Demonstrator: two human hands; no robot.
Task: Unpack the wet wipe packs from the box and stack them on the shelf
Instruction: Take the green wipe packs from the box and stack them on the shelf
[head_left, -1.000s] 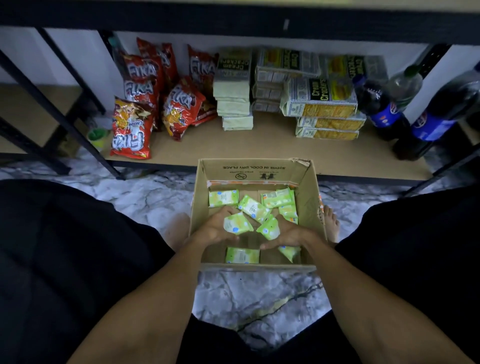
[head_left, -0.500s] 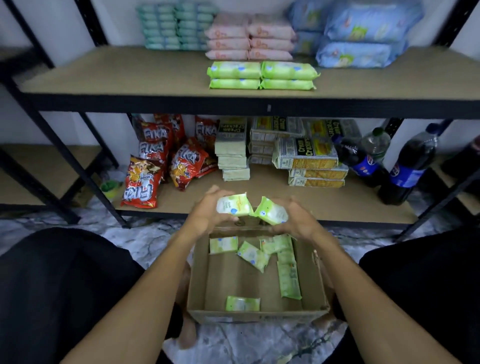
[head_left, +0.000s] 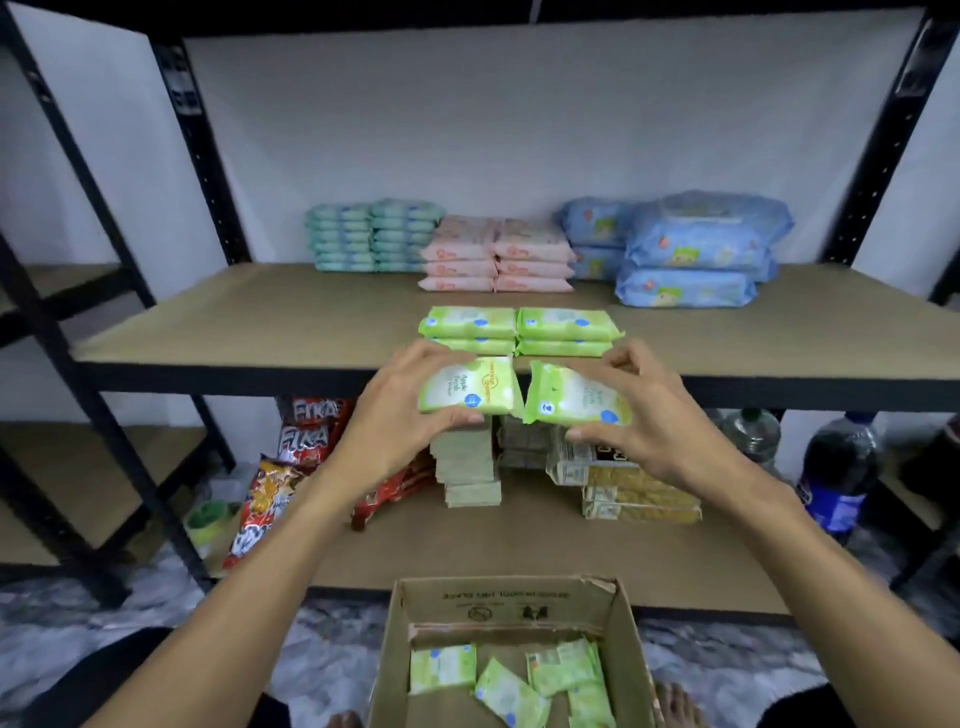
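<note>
My left hand (head_left: 395, 415) grips a green wet wipe pack (head_left: 467, 387) by its long edges. My right hand (head_left: 654, 415) grips a second green pack (head_left: 576, 397). Both packs hang side by side just in front of the upper shelf's black front edge (head_left: 234, 376). Right behind them, on the shelf board (head_left: 260, 317), stand two low stacks of green packs (head_left: 519, 330), each two high. The open cardboard box (head_left: 511, 603) sits on the floor below, with several green packs (head_left: 509, 675) loose inside.
At the back of the upper shelf stand teal packs (head_left: 371, 236), pink packs (head_left: 496, 254) and large blue packs (head_left: 691, 249). The lower shelf holds red snack bags (head_left: 270, 499), cracker boxes (head_left: 628, 488) and dark bottles (head_left: 836, 473). Black uprights (head_left: 202, 156) frame the rack.
Both hands have lifted one pack each out of the box and risen to the upper shelf's front edge. My view has tilted up from the box to the shelf.
</note>
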